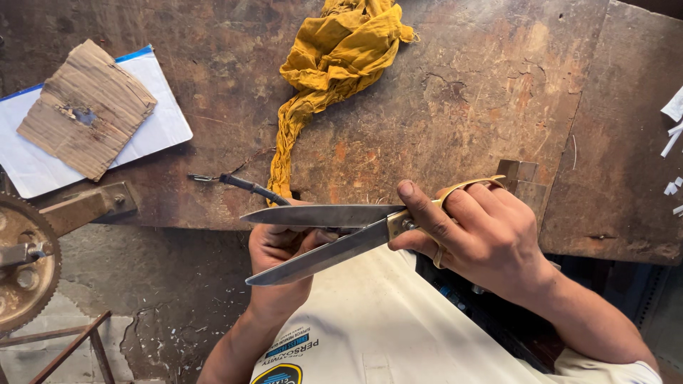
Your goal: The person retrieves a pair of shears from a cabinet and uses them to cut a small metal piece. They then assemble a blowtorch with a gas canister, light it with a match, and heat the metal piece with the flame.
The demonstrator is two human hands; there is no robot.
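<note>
At far left a toothed metal wheel (21, 267) sits off the bench edge, beside a torn cardboard piece (87, 107) lying on a white sheet (160, 117). Your left hand (281, 256), fingers curled loosely, appears to pinch something small beneath the blades; what it is cannot be told. The large scissors (324, 238) hang partly open over the worn wooden bench (484, 92), below a yellow cloth (334, 64). Your right hand (484, 235) grips the brass handles firmly, forefinger along the pivot. No containers are visible.
</note>
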